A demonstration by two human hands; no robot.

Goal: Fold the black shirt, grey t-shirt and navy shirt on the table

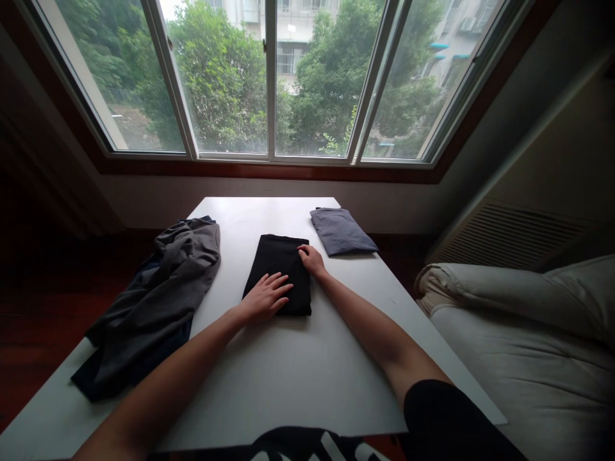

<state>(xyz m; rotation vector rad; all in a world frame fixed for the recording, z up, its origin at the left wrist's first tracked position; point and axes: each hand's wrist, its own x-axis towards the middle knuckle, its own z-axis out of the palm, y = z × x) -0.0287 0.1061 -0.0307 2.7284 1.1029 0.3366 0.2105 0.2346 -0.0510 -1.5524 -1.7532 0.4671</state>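
Observation:
A black garment (281,256), folded into a flat, neat rectangle, lies on the white table (269,378) in front of me. My left hand (268,296) rests flat on its lower part, fingers spread. At the garment's upper right edge is my right hand (312,258), its fingers bent together and gripping the cloth there. Beyond the right hand, a folded grey-blue garment (343,232) lies flat near the table's right edge. On the left, rumpled dark grey clothing (168,294) is heaped with dark blue cloth under it.
The heap on the left hangs over the table's edge. A pale padded sofa (528,333) stands close to the table's right side. Past the far end are a wall and a wide window (271,96). Dark red wooden floor (33,320) shows at the left.

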